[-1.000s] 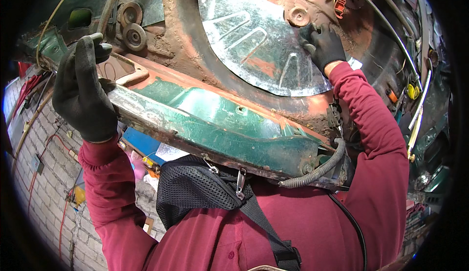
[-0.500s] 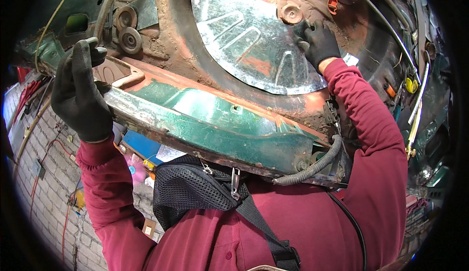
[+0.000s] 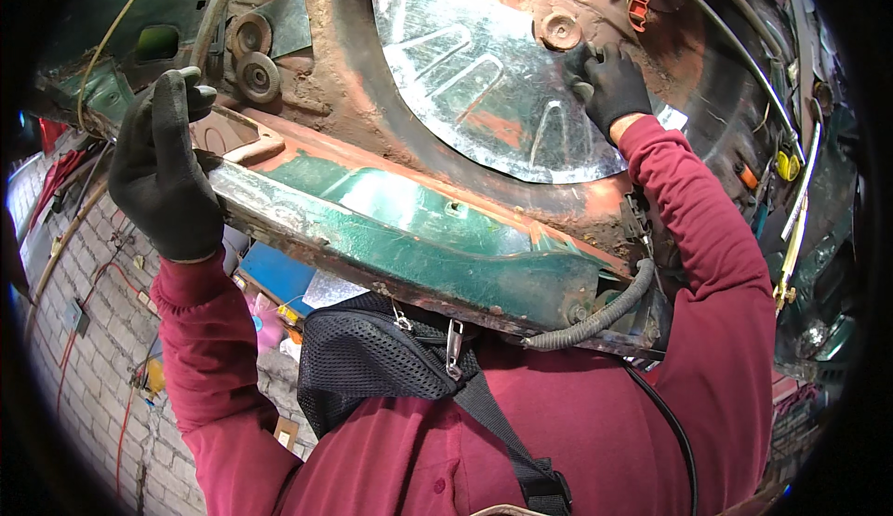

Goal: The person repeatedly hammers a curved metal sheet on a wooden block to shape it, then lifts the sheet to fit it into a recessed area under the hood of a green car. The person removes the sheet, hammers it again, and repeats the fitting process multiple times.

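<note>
A shiny half-disc metal sheet (image 3: pixel 437 79) with stamped ridges lies in the rusty round well (image 3: pixel 363 88) of a car body. My right hand (image 3: pixel 616 88), in a black glove, is closed at the sheet's upper edge, thumb on the metal. The fingertips are partly hidden, next to a round rusty boss (image 3: pixel 560 30). My left hand (image 3: pixel 167 167), also gloved, is at the left end of the green body panel (image 3: pixel 372 218). Its fingers stretch upward, and it appears to rest against the panel's edge with nothing in it.
Two rusty round discs (image 3: pixel 256 77) and a small metal plate (image 3: pixel 290 23) sit at the upper left. An orange strap piece (image 3: pixel 638 4) hangs at the upper right. A corrugated hose (image 3: pixel 605 316) curves by the panel's right end. A black mesh bag (image 3: pixel 372 348) is against my chest.
The view has shifted slightly, so the car body appears a little farther right. Both hands keep nearly the same places and poses; the sheet lies as before.
</note>
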Available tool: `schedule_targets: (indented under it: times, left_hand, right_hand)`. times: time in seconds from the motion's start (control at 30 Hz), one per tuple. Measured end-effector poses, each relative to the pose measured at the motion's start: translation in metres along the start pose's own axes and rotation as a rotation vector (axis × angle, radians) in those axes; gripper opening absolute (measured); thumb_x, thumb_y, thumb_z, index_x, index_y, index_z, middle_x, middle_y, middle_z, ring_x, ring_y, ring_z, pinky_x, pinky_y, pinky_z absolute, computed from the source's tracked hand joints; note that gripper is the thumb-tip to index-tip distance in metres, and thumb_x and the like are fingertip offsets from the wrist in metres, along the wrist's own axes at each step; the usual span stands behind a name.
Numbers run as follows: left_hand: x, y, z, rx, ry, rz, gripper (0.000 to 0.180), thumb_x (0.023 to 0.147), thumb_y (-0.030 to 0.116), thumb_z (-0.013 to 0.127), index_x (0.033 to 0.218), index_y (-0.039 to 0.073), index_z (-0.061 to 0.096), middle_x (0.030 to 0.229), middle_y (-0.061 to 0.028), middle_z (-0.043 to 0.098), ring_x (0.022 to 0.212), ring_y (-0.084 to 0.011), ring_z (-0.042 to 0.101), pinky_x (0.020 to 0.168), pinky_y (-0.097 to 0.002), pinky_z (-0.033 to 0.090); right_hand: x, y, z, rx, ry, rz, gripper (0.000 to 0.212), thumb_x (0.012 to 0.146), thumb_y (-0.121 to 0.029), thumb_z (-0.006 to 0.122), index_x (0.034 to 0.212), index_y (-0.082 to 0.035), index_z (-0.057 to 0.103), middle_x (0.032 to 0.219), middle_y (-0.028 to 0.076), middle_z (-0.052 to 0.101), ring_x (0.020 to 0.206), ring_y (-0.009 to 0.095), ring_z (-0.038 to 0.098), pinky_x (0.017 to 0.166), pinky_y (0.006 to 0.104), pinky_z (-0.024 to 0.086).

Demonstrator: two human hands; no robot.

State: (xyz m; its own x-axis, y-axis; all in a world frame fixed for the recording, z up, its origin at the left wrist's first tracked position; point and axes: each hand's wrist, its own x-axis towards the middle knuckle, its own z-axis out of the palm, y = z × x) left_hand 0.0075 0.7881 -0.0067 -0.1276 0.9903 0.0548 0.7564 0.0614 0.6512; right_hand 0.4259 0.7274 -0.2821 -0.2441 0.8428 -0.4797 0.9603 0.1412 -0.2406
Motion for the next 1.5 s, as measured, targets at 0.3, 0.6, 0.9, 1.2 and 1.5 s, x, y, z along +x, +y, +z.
schedule_targets:
  times: [0.3,0.6,0.9,1.2,1.5]
  left_hand:
    - [-0.001,0.006,0.002,-0.016,0.014,-0.057,0.022,0.106,0.009,0.065,0.119,-0.006,0.074,0.108,-0.0106,0.077,0.095,-0.0158,0.074,0.086,-0.0293,0.058]
    - [0.001,-0.006,-0.004,0.084,-0.001,-0.046,0.025,0.106,0.009,0.063,0.124,-0.003,0.076,0.109,-0.0096,0.079,0.099,-0.0152,0.074,0.089,-0.0312,0.057]
    - [0.003,-0.017,-0.011,0.026,-0.033,-0.092,0.029,0.109,0.013,0.059,0.129,-0.002,0.073,0.119,-0.0102,0.077,0.105,-0.0165,0.073,0.093,-0.0314,0.056]
    - [0.001,-0.016,-0.015,0.198,-0.094,0.051,0.029,0.110,0.011,0.058,0.130,-0.003,0.072,0.120,-0.0112,0.077,0.107,-0.0170,0.073,0.096,-0.0324,0.056]
    - [0.004,-0.013,-0.009,0.104,-0.058,-0.018,0.028,0.109,0.011,0.059,0.128,-0.003,0.073,0.117,-0.0105,0.077,0.105,-0.0162,0.073,0.096,-0.0315,0.055]
  right_hand:
    - [0.000,-0.002,-0.003,-0.020,-0.006,0.009,0.032,0.086,-0.027,0.079,0.111,-0.007,0.075,0.124,0.019,0.058,0.116,0.039,0.061,0.101,0.0506,0.050]
    - [-0.001,0.010,0.013,0.019,0.103,-0.062,0.034,0.089,-0.032,0.074,0.115,-0.009,0.073,0.123,0.019,0.060,0.115,0.039,0.061,0.095,0.0517,0.050]
    - [-0.002,0.001,-0.003,-0.034,0.033,-0.027,0.036,0.089,-0.036,0.077,0.113,-0.009,0.076,0.121,0.017,0.061,0.116,0.038,0.061,0.097,0.0498,0.050]
    - [-0.003,0.002,0.000,0.017,0.061,-0.030,0.037,0.089,-0.036,0.078,0.115,-0.010,0.075,0.121,0.016,0.061,0.117,0.037,0.061,0.097,0.0500,0.050]
    - [-0.002,0.003,0.005,-0.017,0.076,-0.016,0.037,0.087,-0.035,0.080,0.114,-0.010,0.075,0.123,0.017,0.060,0.117,0.037,0.060,0.096,0.0497,0.050]
